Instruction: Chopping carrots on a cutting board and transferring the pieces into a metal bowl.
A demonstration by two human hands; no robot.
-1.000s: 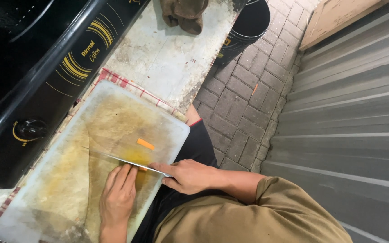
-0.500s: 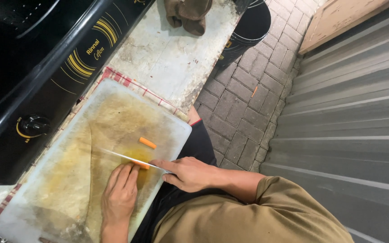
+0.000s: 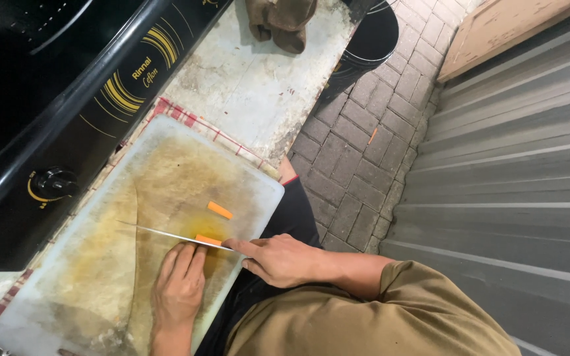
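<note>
A stained white cutting board (image 3: 166, 171) lies on a checked cloth beside a stove. My right hand (image 3: 282, 258) grips the handle of a knife (image 3: 166, 234), whose thin blade lies across the board. The blade rests on an orange carrot piece (image 3: 207, 240). My left hand (image 3: 179, 287) lies flat on the board with its fingertips against that piece, just behind the blade. A second small carrot stick (image 3: 220, 210) lies loose on the board a little beyond the knife.
A black gas stove (image 3: 67, 99) with a knob (image 3: 53, 182) runs along the left. A worn concrete counter (image 3: 258, 79) holds a crumpled brown rag (image 3: 280, 21). Brick paving (image 3: 364, 151), a black bin (image 3: 371, 39) and a corrugated metal wall (image 3: 516, 184) lie right.
The knife blade has shifted slightly along the carrot piece under my left fingertips. The view has drifted a little; the loose carrot stick stays where it was.
</note>
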